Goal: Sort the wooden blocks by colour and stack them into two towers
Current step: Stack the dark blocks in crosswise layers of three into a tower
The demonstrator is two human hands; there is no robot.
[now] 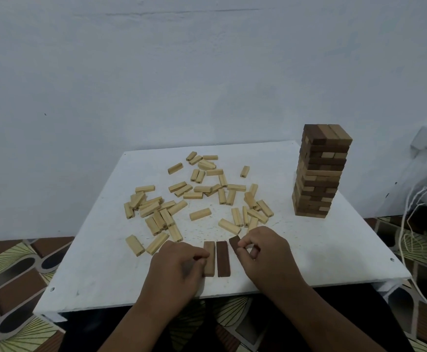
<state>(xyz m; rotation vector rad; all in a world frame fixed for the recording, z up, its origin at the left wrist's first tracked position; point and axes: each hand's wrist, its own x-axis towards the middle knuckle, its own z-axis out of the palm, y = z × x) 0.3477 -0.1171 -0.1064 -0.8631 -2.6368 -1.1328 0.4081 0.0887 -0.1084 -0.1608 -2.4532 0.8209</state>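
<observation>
Both hands work at six o'clock on the worktop (308, 250): the left hand (176, 265) has its fingers curled against a light-brown block (209, 259), and the right hand (265, 250) pinches a dark block (234, 243) by its right side. At two o'clock stands the brown tower (320, 171), tall and slightly uneven, so a nudge to the worktop or a passing sleeve could, I judge, topple it. From ten to one o'clock lies the scatter of pale blocks (197, 196), pointing every way, easy to sweep off the edge. A second dark block (223, 259) lies between the other two; it and the light-brown one have long axes running twelve to six, while the pinched block tilts towards eleven, risking a crooked base layer.
</observation>
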